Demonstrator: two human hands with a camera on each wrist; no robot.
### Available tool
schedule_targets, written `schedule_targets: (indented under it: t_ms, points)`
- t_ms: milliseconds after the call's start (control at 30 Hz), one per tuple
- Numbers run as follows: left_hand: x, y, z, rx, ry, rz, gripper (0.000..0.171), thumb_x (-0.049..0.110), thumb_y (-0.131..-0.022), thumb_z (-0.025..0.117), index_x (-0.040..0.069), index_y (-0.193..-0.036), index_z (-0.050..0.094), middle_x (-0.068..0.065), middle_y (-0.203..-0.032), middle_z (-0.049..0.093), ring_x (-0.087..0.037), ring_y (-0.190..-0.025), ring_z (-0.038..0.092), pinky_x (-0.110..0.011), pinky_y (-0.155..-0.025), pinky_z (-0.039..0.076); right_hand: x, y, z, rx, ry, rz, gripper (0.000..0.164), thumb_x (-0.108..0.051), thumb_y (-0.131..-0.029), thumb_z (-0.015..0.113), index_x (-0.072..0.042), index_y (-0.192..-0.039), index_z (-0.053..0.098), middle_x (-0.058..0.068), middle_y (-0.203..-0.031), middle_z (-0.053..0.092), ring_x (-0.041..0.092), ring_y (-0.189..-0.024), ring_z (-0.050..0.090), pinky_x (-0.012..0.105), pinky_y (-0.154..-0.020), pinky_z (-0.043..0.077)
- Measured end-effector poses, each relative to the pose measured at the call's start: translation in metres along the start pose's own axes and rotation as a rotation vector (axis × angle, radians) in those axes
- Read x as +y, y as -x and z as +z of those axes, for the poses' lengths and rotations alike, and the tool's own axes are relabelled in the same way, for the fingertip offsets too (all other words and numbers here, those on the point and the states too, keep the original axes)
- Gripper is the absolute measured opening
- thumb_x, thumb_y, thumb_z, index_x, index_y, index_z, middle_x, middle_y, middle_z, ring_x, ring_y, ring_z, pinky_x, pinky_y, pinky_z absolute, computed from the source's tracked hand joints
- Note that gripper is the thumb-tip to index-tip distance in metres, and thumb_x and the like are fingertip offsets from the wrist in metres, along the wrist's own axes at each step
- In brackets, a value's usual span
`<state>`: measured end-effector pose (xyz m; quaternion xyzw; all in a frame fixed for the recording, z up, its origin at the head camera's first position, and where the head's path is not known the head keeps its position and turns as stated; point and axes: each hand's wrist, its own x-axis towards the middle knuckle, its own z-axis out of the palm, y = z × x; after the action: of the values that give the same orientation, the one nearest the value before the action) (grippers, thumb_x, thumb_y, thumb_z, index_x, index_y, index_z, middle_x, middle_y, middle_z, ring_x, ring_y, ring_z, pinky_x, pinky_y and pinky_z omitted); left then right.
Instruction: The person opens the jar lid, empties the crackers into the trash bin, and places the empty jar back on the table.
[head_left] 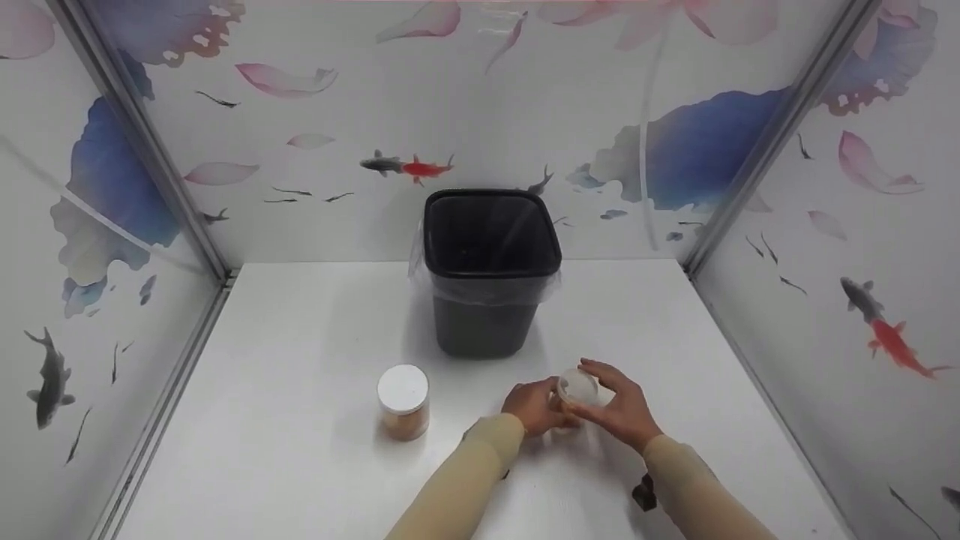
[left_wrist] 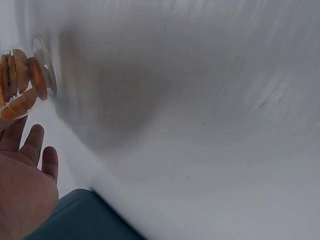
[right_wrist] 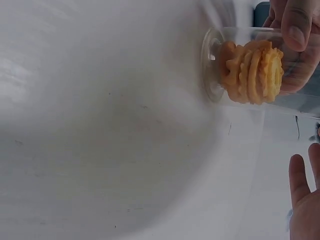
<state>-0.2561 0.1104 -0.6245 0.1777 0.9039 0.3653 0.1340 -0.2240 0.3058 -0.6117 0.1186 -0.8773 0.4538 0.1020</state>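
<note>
1. My left grip [head_left: 534,405] holds a clear jar [right_wrist: 300,102] by its side; in the right wrist view the thumb lies against the wall, while in the left wrist view three fingers lie loosely extended beside it.
2. My right grip [head_left: 628,411] spans the jar's pale round top [head_left: 579,386], thumb on the near edge and a finger at the far one. Two other fingers show straight and clear of the jar in the right wrist view.
3. Jar location: between my two hands, right of centre, in front of the bin. I cannot tell whether its base meets the table [head_left: 300,450], nor whether the round top is a lid.
4. Jar contents: ridged orange-yellow biscuits [right_wrist: 252,72], stacked near the base.
5. A second jar [head_left: 406,421] stands upright on the table, left of my hands and apart from them, its white lid [head_left: 403,388] on; orange-brown contents show through the side.
6. A black bin [head_left: 481,322] stands behind both jars, a clear liner [head_left: 491,291] folded over its rim.
7. My sleeves [head_left: 459,480] are pale yellow.
</note>
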Motion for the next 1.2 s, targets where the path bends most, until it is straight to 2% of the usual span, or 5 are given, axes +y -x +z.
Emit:
schedule_targets:
  t_ms: [333,533,700,967,1200]
  points:
    - [-0.004,-0.001,0.001,-0.008,-0.046,0.036,0.073,0.058,-0.076,0.080,0.029,-0.139,0.057,0.014,-0.129,0.062,-0.012,-0.119,0.056,-0.038,-0.106,0.040,0.005,0.002,0.003,-0.031,-0.034,0.047,0.072,-0.036,-0.070,0.092,-0.021,-0.135,0.063,0.001,-0.140,0.057,0.023,-0.132,0.050,0.058,-0.103,0.040]
    - [-0.002,-0.001,0.000,-0.018,-0.039,0.022,0.072,0.056,-0.077,0.081,0.029,-0.139,0.056,0.014,-0.130,0.061,-0.012,-0.119,0.056,-0.037,-0.105,0.040,0.006,-0.004,-0.005,-0.141,-0.061,0.077,0.070,-0.030,-0.076,0.089,-0.016,-0.138,0.061,0.004,-0.148,0.050,0.027,-0.137,0.043,0.060,-0.105,0.036]
    - [-0.005,-0.003,0.000,-0.003,-0.051,0.047,0.071,0.056,-0.077,0.081,0.030,-0.138,0.057,0.015,-0.127,0.062,-0.011,-0.118,0.057,-0.036,-0.104,0.042,-0.014,-0.004,-0.008,-0.164,-0.077,0.079,0.072,-0.021,-0.078,0.087,-0.010,-0.142,0.056,0.012,-0.149,0.048,0.033,-0.138,0.040,0.063,-0.106,0.033]
    - [-0.006,-0.002,0.001,-0.011,-0.049,0.052,0.071,0.056,-0.078,0.080,0.031,-0.139,0.057,0.015,-0.128,0.062,-0.011,-0.118,0.057,-0.036,-0.104,0.042,0.006,0.000,0.004,-0.098,-0.074,0.093,0.075,-0.037,-0.073,0.091,-0.019,-0.139,0.059,0.001,-0.147,0.051,0.026,-0.139,0.041,0.063,-0.108,0.031]
    - [-0.002,-0.002,-0.002,-0.040,-0.027,0.036,0.073,0.054,-0.077,0.081,0.033,-0.141,0.054,0.017,-0.132,0.059,-0.009,-0.124,0.053,-0.036,-0.106,0.040,0.006,-0.007,-0.005,-0.186,-0.053,0.093,0.070,-0.036,-0.077,0.087,-0.024,-0.140,0.059,0.001,-0.150,0.047,0.027,-0.141,0.038,0.064,-0.108,0.030]
